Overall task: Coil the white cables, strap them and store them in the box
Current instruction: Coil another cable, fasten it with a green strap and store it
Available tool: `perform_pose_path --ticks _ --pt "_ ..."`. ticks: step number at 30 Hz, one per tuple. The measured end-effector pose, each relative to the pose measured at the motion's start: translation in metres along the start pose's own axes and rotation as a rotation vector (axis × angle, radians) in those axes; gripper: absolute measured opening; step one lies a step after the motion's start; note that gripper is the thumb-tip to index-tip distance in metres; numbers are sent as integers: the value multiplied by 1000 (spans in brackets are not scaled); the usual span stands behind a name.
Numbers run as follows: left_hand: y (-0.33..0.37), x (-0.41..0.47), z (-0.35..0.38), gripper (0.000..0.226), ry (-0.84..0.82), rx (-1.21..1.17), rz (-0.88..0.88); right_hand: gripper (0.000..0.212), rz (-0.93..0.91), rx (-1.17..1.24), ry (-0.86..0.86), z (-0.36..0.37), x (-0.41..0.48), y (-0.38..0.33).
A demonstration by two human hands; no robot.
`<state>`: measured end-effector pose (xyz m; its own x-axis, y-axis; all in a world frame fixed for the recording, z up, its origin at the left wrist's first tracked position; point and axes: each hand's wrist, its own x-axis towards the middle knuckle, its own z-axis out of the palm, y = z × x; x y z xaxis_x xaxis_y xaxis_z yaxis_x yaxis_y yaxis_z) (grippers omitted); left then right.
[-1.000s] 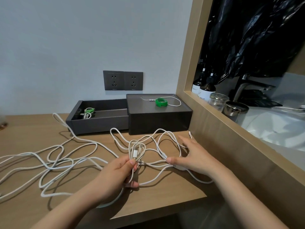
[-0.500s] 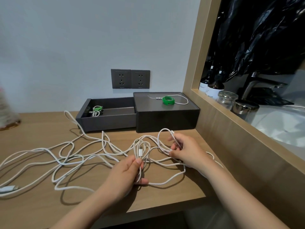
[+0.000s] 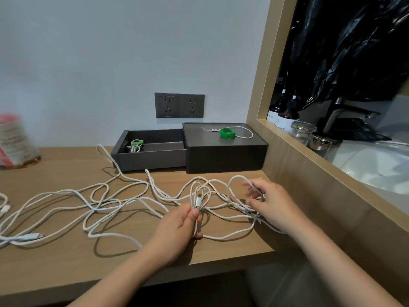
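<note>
Long white cables [image 3: 93, 207] lie tangled across the wooden desk. My left hand [image 3: 177, 229] grips a small bundle of loops with a white plug end [image 3: 198, 200] sticking up from it. My right hand [image 3: 272, 202] pinches a cable loop at the tangle's right end, fingers curled round the strands. Behind, the dark grey box's open drawer [image 3: 152, 158] holds a coiled white cable with a green strap [image 3: 136, 144]. On the box lid [image 3: 223, 145] rest a green strap roll [image 3: 228, 133] and a thin white cable [image 3: 245, 135].
Two wall sockets [image 3: 179, 105] sit above the box. A wooden frame [image 3: 309, 156] borders the desk on the right, with bottles [image 3: 287, 117] and glass jars [image 3: 302, 130] beyond it. A blurred packet [image 3: 15, 140] stands far left. Loose plug ends [image 3: 33, 235] lie near the left edge.
My right hand has lifted off the desk and taken hold of a cable loop, drawing it toward the bundle. The left hand keeps its grip. The view has shifted left.
</note>
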<state>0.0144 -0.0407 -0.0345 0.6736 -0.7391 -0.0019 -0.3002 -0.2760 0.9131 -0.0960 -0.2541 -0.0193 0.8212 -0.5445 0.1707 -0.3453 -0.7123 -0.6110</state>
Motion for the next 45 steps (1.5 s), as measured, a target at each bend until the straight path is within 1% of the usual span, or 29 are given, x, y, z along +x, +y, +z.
perform_pose_path --ticks 4,6,10,13,18,25,28,31,34,35,37,38,39,42,45 --pt "-1 1 1 29 14 -52 -16 58 6 -37 32 -1 -7 1" --pt "-1 2 1 29 13 -87 -33 60 -2 -4 51 -5 -10 0" --pt "7 6 -6 29 5 -102 -40 56 -11 12 91 -11 -7 2" --pt "19 16 -15 29 11 -84 10 53 -11 21 123 -15 5 0" --pt "40 50 -27 30 28 -51 78 41 -23 29 167 -20 44 -7" --pt "48 108 -47 30 45 -262 69 32 -72 7 234 -19 114 -21" --pt "49 132 -54 31 49 -326 72 33 -79 -56 247 -14 149 -24" --pt "48 158 -58 33 75 -446 62 38 -85 -101 230 -6 180 -23" --pt "49 176 -58 33 66 -489 68 41 -44 -189 228 4 200 -18" --pt "49 180 -57 33 59 -491 71 37 -39 -224 244 7 204 -16" --pt "46 186 -56 32 44 -472 82 18 -58 -238 304 8 210 -15" --pt "45 190 -56 32 35 -451 89 8 -77 -210 340 6 210 -15" --pt "43 193 -57 32 28 -428 99 5 -97 -158 370 2 210 -16" --pt "41 202 -63 32 18 -394 117 16 -106 81 444 -13 209 -20" --pt "41 204 -67 33 8 -417 97 20 -99 185 479 -23 210 -21"
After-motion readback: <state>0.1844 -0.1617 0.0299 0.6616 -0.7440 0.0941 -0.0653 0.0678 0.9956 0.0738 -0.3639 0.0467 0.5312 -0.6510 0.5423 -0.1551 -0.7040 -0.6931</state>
